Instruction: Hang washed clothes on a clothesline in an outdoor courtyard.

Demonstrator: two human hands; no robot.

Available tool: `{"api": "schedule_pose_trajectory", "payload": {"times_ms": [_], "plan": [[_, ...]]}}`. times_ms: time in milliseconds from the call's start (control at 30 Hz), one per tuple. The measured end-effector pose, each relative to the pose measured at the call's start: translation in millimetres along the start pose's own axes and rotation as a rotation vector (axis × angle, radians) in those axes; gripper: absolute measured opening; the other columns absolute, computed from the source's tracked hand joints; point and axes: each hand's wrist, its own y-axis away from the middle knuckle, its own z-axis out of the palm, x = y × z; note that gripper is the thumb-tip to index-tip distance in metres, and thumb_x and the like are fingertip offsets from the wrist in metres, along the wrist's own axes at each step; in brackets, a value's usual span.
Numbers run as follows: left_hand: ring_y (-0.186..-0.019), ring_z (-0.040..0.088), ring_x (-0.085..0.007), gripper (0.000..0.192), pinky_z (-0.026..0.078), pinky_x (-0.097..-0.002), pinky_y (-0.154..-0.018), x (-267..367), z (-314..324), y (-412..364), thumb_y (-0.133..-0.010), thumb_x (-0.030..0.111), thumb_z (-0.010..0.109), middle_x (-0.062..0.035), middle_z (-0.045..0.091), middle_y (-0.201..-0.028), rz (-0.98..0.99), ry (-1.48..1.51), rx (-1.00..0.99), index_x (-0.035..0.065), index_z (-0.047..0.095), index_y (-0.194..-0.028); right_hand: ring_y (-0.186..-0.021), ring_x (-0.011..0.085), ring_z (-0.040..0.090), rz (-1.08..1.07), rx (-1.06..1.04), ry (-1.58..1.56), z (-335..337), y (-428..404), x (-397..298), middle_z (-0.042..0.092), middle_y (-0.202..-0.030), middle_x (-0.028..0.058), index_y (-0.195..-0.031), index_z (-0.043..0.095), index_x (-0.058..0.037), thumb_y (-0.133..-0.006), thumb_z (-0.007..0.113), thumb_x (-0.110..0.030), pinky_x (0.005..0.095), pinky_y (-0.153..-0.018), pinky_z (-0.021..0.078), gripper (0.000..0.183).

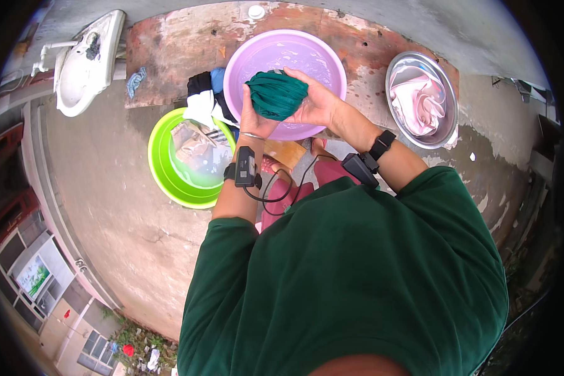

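A bunched dark green cloth point(277, 95) is held between my two hands above a purple plastic basin point(340, 89). My left hand point(255, 117) grips its left and lower side, the thumb pointing up along it. On the right side, my right hand point(316, 99) cups the cloth with its fingers partly behind it. Water point(296, 55) with ripples fills the lower part of the basin. The undersides of both hands' fingers are hidden by the cloth.
The basin stands on a worn reddish board point(178, 47). Left is a lime-green tub point(162, 169) with soaking laundry; black, white and blue clothes point(201, 101) lie by its rim. A metal bowl point(451, 117) at right holds pink cloth point(420, 101). A white sink point(75, 84) stands far left.
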Motion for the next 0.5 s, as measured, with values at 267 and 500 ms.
{"api": "schedule_pose_trajectory", "payload": {"times_ms": [267,500], "plan": [[-0.101,0.057,-0.0251,0.063,0.045,-0.0403,-0.091,8,-12,-15,-0.086,0.059,0.046,-0.0102,0.058,-0.111,0.064,-0.026,0.037,0.0050,0.052,-0.117,-0.101,0.0222,0.058,0.024,0.008,0.193,-5,-1,-1,0.059,-0.111,0.0090,-0.112,0.055,-0.0053,-0.077,0.071,-0.040,0.0439,-0.089,0.0475,0.052],[-0.086,0.061,-0.0233,0.040,0.051,-0.0395,-0.080,15,-1,-23,-0.084,0.036,0.063,-0.0079,0.060,-0.093,0.090,-0.270,0.164,0.0069,0.054,-0.111,-0.102,0.0167,0.055,-0.021,-0.092,1.028,-13,-13,-9,0.056,-0.113,0.0126,-0.123,0.045,0.0017,-0.070,0.077,-0.031,0.0285,-0.089,0.0437,0.070]]}}
